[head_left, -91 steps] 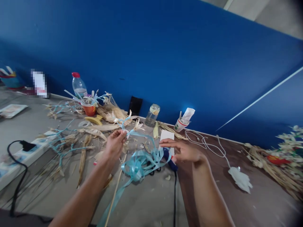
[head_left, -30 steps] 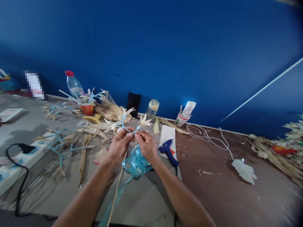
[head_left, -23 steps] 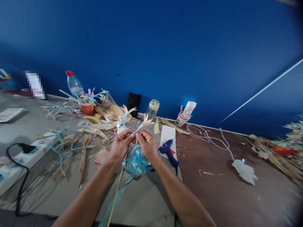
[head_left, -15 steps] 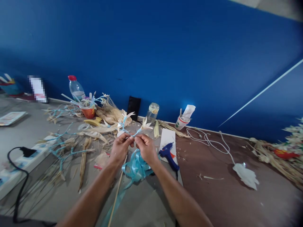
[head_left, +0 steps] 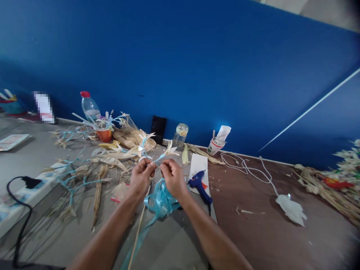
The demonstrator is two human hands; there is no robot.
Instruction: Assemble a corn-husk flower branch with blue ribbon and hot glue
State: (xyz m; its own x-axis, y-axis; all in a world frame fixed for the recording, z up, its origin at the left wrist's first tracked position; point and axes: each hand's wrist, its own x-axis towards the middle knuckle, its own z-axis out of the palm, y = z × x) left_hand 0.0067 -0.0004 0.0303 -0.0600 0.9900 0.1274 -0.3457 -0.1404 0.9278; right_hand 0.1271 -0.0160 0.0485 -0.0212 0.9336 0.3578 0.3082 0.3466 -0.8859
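I have the left hand (head_left: 142,175) and right hand (head_left: 173,177) pinching the flower sprig (head_left: 144,142) by its stem (head_left: 162,156). Light, I'd judge, with fragile petals (head_left: 170,149) (papery-looking), so the stem suits gripping.

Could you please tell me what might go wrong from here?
The thin stem, pinched in the left hand, might bend or slip. The ribbon lies in loose loops by the right hand, so it could snag or tangle. The glue gun lies near the right hand too; a stray sideways move might knock it.
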